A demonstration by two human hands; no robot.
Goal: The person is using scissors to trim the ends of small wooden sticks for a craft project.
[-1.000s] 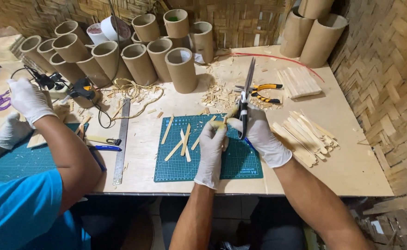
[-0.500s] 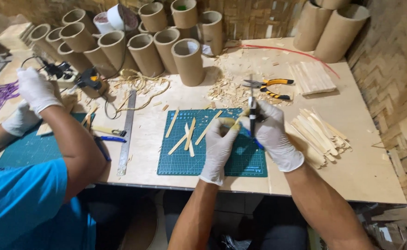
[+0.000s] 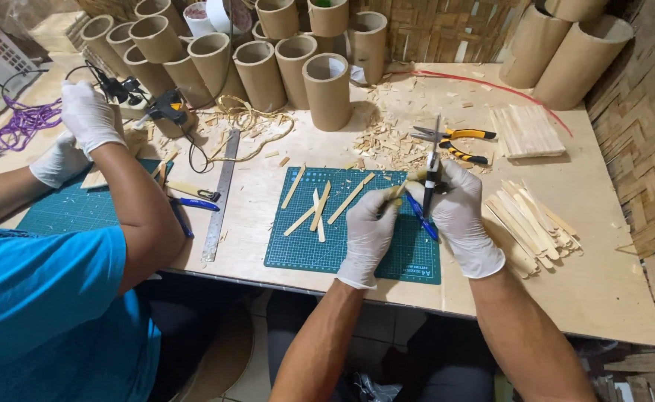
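My left hand [image 3: 368, 234], in a white glove, pinches the near end of a thin wooden stick [image 3: 404, 186] over the green cutting mat [image 3: 305, 249]. My right hand [image 3: 461, 219], also gloved, grips a pair of scissors [image 3: 431, 167] with the blades pointing away from me, closing on the stick's far end. Several cut wooden sticks [image 3: 318, 208] lie on the mat to the left of my hands. A pile of longer sticks [image 3: 532, 227] rests just right of my right hand.
A co-worker in a blue shirt [image 3: 45, 313] sits at my left, with gloved hands [image 3: 89, 115] near a glue gun [image 3: 165, 108]. Cardboard tubes [image 3: 326, 89] line the back. Pliers [image 3: 461, 145], a steel ruler [image 3: 219, 197], wood shavings [image 3: 387, 138] and a blue-handled knife [image 3: 193, 202] lie around.
The view has tilted and come closer. My hands stay together on the stick and scissors over the mat. The co-worker's raised hand remains by the glue gun.
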